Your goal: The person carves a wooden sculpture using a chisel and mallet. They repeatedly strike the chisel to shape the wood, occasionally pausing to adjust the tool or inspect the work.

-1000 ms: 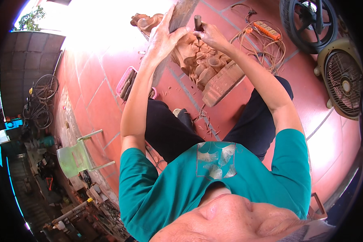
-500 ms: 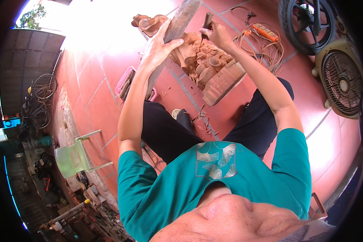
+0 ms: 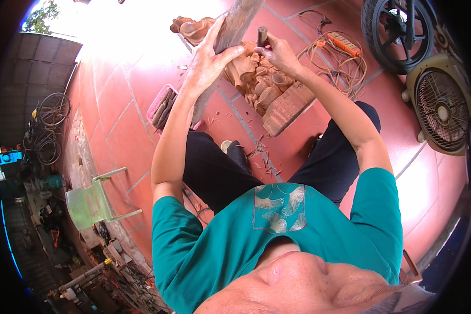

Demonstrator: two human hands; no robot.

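My left hand (image 3: 208,65) grips a long, flat wooden bar (image 3: 236,23), thumb across its near face. The bar slants from the top edge down beside my left knee. A chisel is in my right hand (image 3: 281,56); its wooden handle (image 3: 262,36) points up, and its blade is hidden by the hand. Under both hands lies a reddish-brown wood carving (image 3: 268,86) with rounded, deeply cut shapes and a thick block base (image 3: 290,110). The bar and my left hand cover part of it. Wood chips (image 3: 261,152) are scattered between my feet.
A pink basket (image 3: 154,109) with several tools sits by my left knee. To the right are an orange power strip (image 3: 343,44) with tangled cable, a motorcycle wheel (image 3: 369,31) and a fan (image 3: 414,99). A green chair (image 3: 89,204) stands on the left.
My right hand has shifted slightly left and lower, tilting the chisel more upright, its blade now out of sight. The bar in my left hand has swung slightly. The carving stays nearly in place.
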